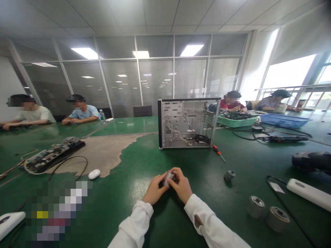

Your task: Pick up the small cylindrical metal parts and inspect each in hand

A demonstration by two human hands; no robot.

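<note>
Both hands (153,190) (184,187) grip a small metal part (169,178); wires (178,133) sit inside the computer case (198,120).

On the counter (139,160), a case (186,117) stands behind the right hand (184,188), with a screwdriver (217,150) and 3 cylinders (255,208) to that hand's right.

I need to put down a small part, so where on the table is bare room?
Bare table: between the computer case and the right hand; also between the left hand and the white oval object. Crowded: the right side, with metal cylinders and a white bar.
</note>
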